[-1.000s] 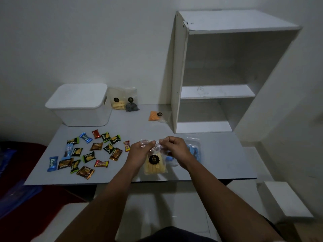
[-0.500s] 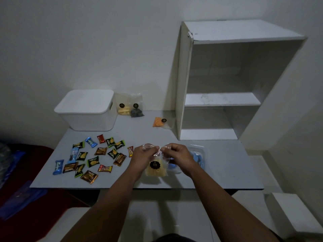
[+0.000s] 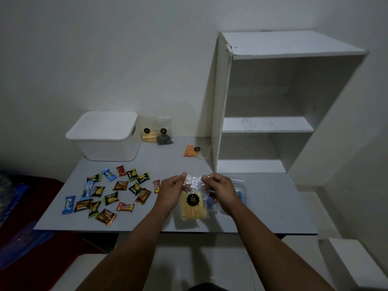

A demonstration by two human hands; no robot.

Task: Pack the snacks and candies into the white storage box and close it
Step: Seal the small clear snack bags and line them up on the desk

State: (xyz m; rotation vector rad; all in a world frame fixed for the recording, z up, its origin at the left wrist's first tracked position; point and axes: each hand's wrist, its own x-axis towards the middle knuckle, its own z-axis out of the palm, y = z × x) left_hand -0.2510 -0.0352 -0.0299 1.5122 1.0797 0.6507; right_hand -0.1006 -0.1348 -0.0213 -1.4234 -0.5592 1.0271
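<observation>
Since the white storage box (image 3: 105,136) sits at the far left of the table (image 3: 273,198) with its lid on and nothing looks packed yet, I judge the step in hand to be readying this clear bag of yellow stick snacks (image 3: 192,203) before it goes in; to do it well I should keep the crinkled top of the bag gathered flat between both hands, so the plastic does not spring open, and hold the sticks level rather than squeeze them, since they look brittle; the lid will have to come off first, so one hand must be freed, and I would carry the bag in the other by its top edge. My left hand (image 3: 171,192) has its fingers curled and pinches the top left of the bag's clear plastic, thumb up; my right hand (image 3: 220,191) pinches the top right in the same way, fingers folded round the film; the bag hangs between them just above the near edge of the table. Under my right hand lies a clear tray with blue pieces (image 3: 239,194), partly hidden. The wrapped candies (image 3: 111,194) are spread on the table to my left, well apart from the box; two more clear snack bags (image 3: 155,131) lean just beside it, and an orange packet (image 3: 191,151) lies near the white shelf unit (image 3: 273,101).
</observation>
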